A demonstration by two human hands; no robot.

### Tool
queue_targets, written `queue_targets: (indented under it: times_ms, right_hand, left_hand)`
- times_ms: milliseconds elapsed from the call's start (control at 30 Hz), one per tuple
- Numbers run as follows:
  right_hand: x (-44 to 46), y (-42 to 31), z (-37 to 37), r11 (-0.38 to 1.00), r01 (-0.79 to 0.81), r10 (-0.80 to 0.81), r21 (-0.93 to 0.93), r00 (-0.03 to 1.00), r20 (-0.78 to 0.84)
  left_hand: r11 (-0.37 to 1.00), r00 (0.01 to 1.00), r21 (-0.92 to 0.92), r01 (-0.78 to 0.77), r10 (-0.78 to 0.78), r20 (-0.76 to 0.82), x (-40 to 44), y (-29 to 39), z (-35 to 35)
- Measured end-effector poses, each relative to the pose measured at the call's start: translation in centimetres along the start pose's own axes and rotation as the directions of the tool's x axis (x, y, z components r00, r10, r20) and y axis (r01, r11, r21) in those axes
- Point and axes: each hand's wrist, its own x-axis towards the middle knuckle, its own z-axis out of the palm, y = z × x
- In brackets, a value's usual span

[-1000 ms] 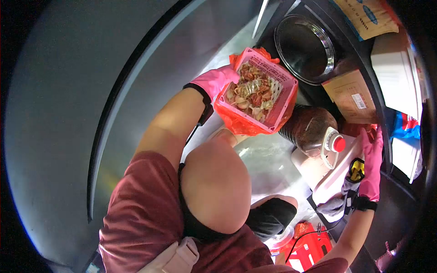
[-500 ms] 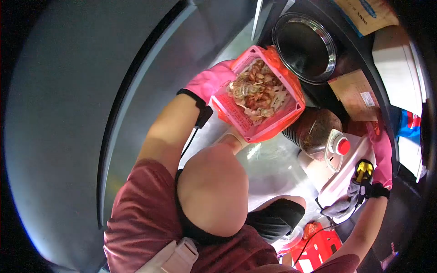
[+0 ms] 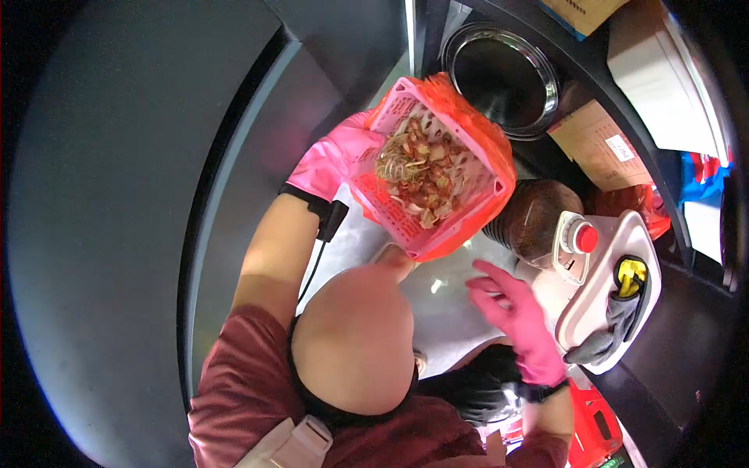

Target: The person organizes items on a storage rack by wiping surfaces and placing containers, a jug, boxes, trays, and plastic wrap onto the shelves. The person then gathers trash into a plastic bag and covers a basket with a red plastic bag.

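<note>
My left hand (image 3: 331,158), in a pink rubber glove, grips the left side of a pink plastic basket (image 3: 474,173). Papery reddish-brown and pale peelings (image 3: 429,168), like onion or garlic skins, lie inside it, with a clear plastic-looking piece among them. Red plastic bag material (image 3: 476,113) wraps the basket's outer far and right sides. My right hand (image 3: 515,316), also gloved in pink, is in the air over the floor, below the basket and left of a large bottle (image 3: 538,222) with a red cap. Its fingers are apart and hold nothing.
A white lidded bin (image 3: 581,320) stands at the right, with a grey-and-yellow work glove (image 3: 620,312) on top. Behind are a round black tray (image 3: 503,78) and a cardboard box (image 3: 597,144). A red crate (image 3: 593,429) sits near my right forearm. A dark panel rises at the left.
My right hand has come away from beside the red bag and cardboard box at the right, moving left over the floor. My left hand still holds the basket, now slightly further left.
</note>
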Motion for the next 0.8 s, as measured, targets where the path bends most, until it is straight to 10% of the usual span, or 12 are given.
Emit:
queue_targets:
  times_ms: [67, 200, 367, 533, 700, 767, 800]
  right_hand:
    - [2.5, 5.2, 3.4, 0.83, -0.164, 0.228, 0.533, 0.972, -0.055]
    - [6.8, 7.0, 6.2, 0.749, 0.106, 0.026, 0.654, 0.982, -0.188]
    - [11.7, 6.5, 5.7, 0.398, 0.402, 0.235, 0.825, 0.825, -0.515]
    - [11.7, 6.5, 6.9, 0.213, 0.468, 0.206, 0.857, 0.836, -0.508]
    - [11.4, 5.2, 7.4, 0.145, 0.58, 0.264, 0.802, 0.758, -0.596]
    - [13.1, 5.7, 7.5, 0.545, 0.642, 0.044, 0.54, 0.621, -0.783]
    - [12.8, 2.5, 6.6, -0.011, 0.64, 0.279, 0.769, 0.74, -0.612]
  left_hand:
    - [0.996, 0.999, -0.088, -0.02, 0.023, 0.036, 0.1, 0.7, 0.7]
    - [0.994, 0.992, -0.037, -0.099, 0.102, 0.077, 0.8, 2.0, 2.9]
    - [0.946, 0.987, 0.283, -0.161, 0.151, 0.055, 2.1, 2.8, 5.9]
    - [0.921, 0.977, 0.333, -0.2, 0.212, 0.0, 1.0, 3.0, 7.3]
    - [0.895, 0.947, 0.318, -0.314, 0.319, 0.039, 0.1, 5.7, 11.5]
    - [0.88, 0.917, 0.303, -0.366, 0.396, -0.043, -0.3, 5.9, 11.5]
    - [0.86, 0.876, 0.294, -0.416, 0.466, -0.124, -0.5, 6.0, 11.5]
